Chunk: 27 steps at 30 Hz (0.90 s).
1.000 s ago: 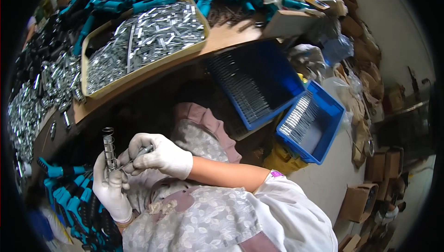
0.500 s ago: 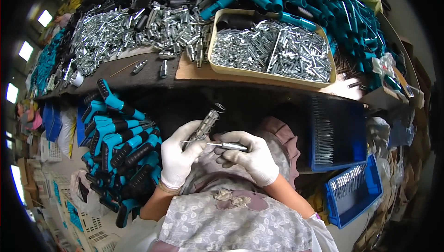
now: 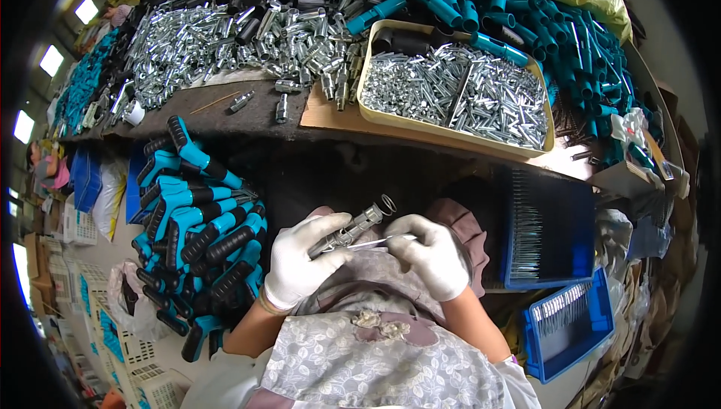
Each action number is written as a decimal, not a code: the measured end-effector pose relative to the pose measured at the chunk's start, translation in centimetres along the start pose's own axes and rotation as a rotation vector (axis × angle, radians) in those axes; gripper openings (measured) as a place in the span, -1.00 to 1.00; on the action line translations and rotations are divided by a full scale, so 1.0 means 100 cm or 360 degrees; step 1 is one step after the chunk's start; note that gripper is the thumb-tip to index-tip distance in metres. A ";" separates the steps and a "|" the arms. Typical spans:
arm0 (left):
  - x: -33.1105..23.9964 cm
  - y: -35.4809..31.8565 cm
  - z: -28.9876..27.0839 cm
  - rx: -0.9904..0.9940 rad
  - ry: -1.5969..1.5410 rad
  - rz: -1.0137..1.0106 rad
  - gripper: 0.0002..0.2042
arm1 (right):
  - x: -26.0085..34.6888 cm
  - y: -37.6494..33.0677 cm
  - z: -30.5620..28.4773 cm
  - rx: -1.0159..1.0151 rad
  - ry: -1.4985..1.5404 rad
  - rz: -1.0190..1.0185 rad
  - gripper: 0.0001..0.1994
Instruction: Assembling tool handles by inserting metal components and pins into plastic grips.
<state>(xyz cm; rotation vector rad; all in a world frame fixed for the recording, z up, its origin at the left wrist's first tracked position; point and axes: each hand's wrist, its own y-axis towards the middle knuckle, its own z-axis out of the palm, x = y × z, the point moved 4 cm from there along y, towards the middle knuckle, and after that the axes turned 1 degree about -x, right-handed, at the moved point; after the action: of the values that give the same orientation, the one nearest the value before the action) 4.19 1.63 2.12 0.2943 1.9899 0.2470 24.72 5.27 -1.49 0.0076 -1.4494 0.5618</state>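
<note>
In white gloves, both my hands meet above my lap. My left hand (image 3: 300,262) is closed around a silvery metal cylinder (image 3: 353,230), tilted with its far end up and to the right. A loose coil spring (image 3: 387,205) sticks out of that end. Pinched in my right hand (image 3: 434,259) is a thin metal rod-shaped tool (image 3: 369,243); its shaft runs leftward beside the cylinder towards my left fingers. The right fingers cover its thicker end, and whether its tip touches the cylinder I cannot tell.
A cream tray (image 3: 460,144) of small metal pins stands on the bench (image 3: 259,120), with heaps of metal parts and teal tubes (image 3: 443,7) around it. Blue-black handles (image 3: 203,221) are piled at my left. Blue bins (image 3: 578,338) with metal rods stand at my right.
My right hand has turned and moved slightly right, its fingers now covering the tool's thicker end. The cylinder has shifted right and tilted lower. The whole view has shifted slightly.
</note>
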 end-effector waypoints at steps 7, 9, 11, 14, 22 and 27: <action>0.000 0.000 -0.009 0.0106 0.0058 -0.0104 -0.64 | 0.040 -0.022 -0.071 -0.0479 -0.0173 -0.0297 -0.91; 0.002 0.000 -0.005 0.0134 0.0067 -0.0030 -0.64 | 0.052 -0.024 -0.069 -0.0365 -0.0332 -0.0262 -0.90; 0.001 0.000 -0.002 0.0185 0.0128 0.0022 -0.66 | 0.059 -0.021 -0.063 -0.0196 -0.0468 -0.0267 -0.89; -0.005 0.002 0.003 0.0218 0.0083 -0.0002 -0.65 | 0.064 -0.017 -0.051 -0.0107 -0.0496 -0.0216 -0.88; 0.000 -0.003 0.008 0.0326 0.0016 0.0049 -0.66 | 0.050 -0.011 -0.031 0.0113 -0.0588 -0.0148 -0.87; -0.001 -0.003 0.007 0.0216 -0.0020 -0.0004 -0.69 | 0.045 -0.011 -0.030 0.0136 -0.0577 -0.0135 -0.87</action>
<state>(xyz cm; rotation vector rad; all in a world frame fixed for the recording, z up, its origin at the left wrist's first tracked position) 4.78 1.33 1.81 0.3794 1.9980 0.1081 27.97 6.96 2.66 0.2484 -1.7662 0.5721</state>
